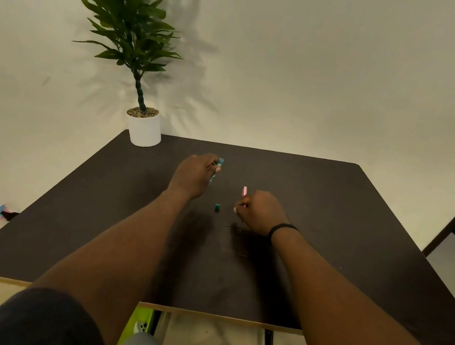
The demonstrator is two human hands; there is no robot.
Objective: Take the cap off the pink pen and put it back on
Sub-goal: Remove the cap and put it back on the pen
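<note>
Right hand (259, 211), nearest of the two, is curled tight around the pink pen (244, 191), whose pale pink end pokes up out of the fist above the dark worktop (356, 250). Whether that visible end is the cap or the bare barrel is too small to tell, so I judge the task to be at or near its start: the pen is gripped, but no pink cap can be seen apart from it.

Just left of that fist a small teal block (217, 207) sits alone on the worktop, near the pen but not touching it. Farther out, the left hand (195, 175) is closed on a teal-blue object (217, 168) that could be another pen. That hand is busy, and it would probably have to let go before it could pull a cap.

At the far left corner stands a potted plant (143, 127), well apart and no obstacle.
</note>
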